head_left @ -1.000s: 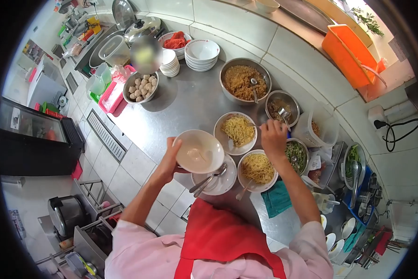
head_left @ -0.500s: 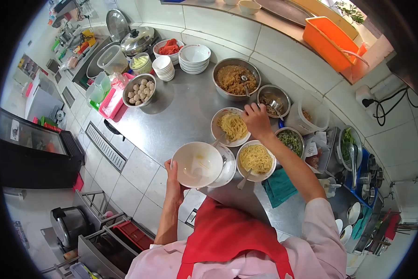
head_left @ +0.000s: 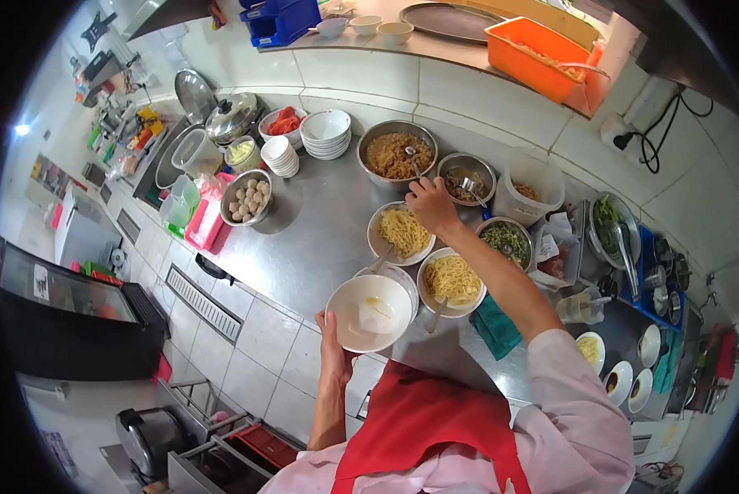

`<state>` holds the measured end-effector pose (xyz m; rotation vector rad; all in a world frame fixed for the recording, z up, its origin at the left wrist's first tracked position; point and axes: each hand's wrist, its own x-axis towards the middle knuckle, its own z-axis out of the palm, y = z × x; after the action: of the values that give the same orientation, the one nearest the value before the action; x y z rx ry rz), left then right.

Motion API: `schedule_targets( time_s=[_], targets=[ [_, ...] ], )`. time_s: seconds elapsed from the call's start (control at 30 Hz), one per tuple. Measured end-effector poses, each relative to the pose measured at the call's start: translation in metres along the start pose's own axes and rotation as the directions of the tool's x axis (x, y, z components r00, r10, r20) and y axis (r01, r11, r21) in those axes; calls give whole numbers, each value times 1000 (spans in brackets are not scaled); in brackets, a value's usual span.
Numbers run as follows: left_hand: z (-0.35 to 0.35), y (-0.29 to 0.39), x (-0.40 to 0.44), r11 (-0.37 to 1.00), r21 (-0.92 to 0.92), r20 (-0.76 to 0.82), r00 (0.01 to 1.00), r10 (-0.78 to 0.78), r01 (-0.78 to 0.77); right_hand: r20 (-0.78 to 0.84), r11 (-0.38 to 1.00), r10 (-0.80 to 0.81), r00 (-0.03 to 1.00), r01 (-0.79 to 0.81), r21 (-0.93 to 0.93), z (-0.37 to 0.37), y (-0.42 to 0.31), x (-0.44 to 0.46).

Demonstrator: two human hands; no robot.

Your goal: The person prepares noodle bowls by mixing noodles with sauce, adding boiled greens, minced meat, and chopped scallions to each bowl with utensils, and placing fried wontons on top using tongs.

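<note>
My left hand (head_left: 334, 350) grips a white bowl (head_left: 361, 325) by its left rim, tilted toward me, with a little yellowish liquid inside. My right hand (head_left: 432, 204) has its fingers closed at the handle end of a spoon (head_left: 415, 163), whose head rests in brown minced food in a steel bowl (head_left: 361, 152). Below that hand are two bowls of yellow noodles, one farther (head_left: 402, 233) and one nearer (head_left: 452, 280), each with a utensil. A white plate or bowl (head_left: 412, 290) is partly hidden behind the held bowl.
Beside the right arm stand a small steel bowl with a spoon (head_left: 467, 179), chopped greens (head_left: 503, 239) and a plastic tub (head_left: 542, 177). A green cloth (head_left: 495, 328) lies at the edge. Meatballs (head_left: 248, 200) and stacked white bowls (head_left: 327, 132) are to the left.
My right hand has moved left, from beside the small steel bowl to the spoon handle at the larger bowl of brown food. The left hand still holds the white bowl. The view has shifted.
</note>
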<state>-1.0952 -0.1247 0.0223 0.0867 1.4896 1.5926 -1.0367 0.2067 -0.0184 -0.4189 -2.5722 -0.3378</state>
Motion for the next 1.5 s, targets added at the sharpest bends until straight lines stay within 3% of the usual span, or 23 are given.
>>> schedule_targets(
  time_s=[0.07, 0.13, 0.17, 0.2, 0.3, 0.37, 0.5, 0.6, 0.67, 0.7, 0.77, 0.87, 1.0, 1.1, 1.2, 1.27, 1.37, 1.5],
  targets=[
    [-2, -5, -2, 999, -34, 31, 999, 12, -11, 15, 1000, 10, 1000, -10, -1, -10, 0, -7],
    [3, -7, -7, 999, -50, 20, 1000, 13, -12, 181, 995, 9, 983, 9, -98, -16, 1, -22],
    [4, -9, -11, 998, -66, 4, 1000, 12, -12, 217, 984, -74, 973, 106, -143, -12, -1, -31],
    [5, -11, -14, 998, -64, 3, 1000, 11, -11, 217, 984, -73, 973, 105, -141, -10, 2, -39],
    [7, -16, -19, 997, -77, -8, 1000, -3, 2, 235, 977, -210, 949, 210, 24, -19, 10, -40],
    [6, -20, -21, 998, -56, 17, 1000, -10, 11, 229, 993, -114, 967, 113, 17, -32, 17, -38],
    [11, -19, -24, 1000, -21, 29, 999, -16, 17, 131, 993, -75, 989, 85, -76, -17, 13, -44],
    [10, -20, -21, 1000, -7, 42, 999, 1, -1, 237, 996, -93, 967, 93, 9, -30, 11, -37],
    [12, -18, -22, 999, -31, 45, 999, -10, 12, 55, 991, 24, 998, -16, -135, -43, 6, -27],
    [13, -18, -22, 1000, -25, 49, 999, -11, 12, 54, 990, 30, 998, -23, -136, -34, 2, -28],
    [15, -17, -21, 1000, -16, 44, 999, -23, 24, 278, 992, -119, 953, 128, -17, -13, -7, -30],
    [16, -17, -23, 1000, -10, 39, 999, -18, 19, 240, 996, 27, 970, -5, -92, -7, -1, -23],
    [17, -19, -26, 1000, 1, 40, 999, 7, -7, 243, 998, 20, 970, -5, -62, -16, 13, -17],
    [16, -23, -27, 1000, -27, 47, 999, -6, 7, 314, 988, -43, 949, 88, -130, -13, 13, -23],
    [16, -24, -26, 1000, -14, 30, 1000, -8, 9, 202, 982, 31, 979, 7, -188, -15, 16, -18],
    [18, -23, -26, 1000, -17, 53, 998, -16, 17, 255, 995, -29, 967, 52, -86, -19, 12, -17],
    [22, -21, -24, 999, -11, 44, 998, -35, 36, 349, 980, -71, 934, 131, -151, -8, 7, -22],
    [28, -21, -22, 999, 11, 70, 997, -32, 32, 199, 999, -30, 980, 27, 17, -16, 7, -13]
  ],
)
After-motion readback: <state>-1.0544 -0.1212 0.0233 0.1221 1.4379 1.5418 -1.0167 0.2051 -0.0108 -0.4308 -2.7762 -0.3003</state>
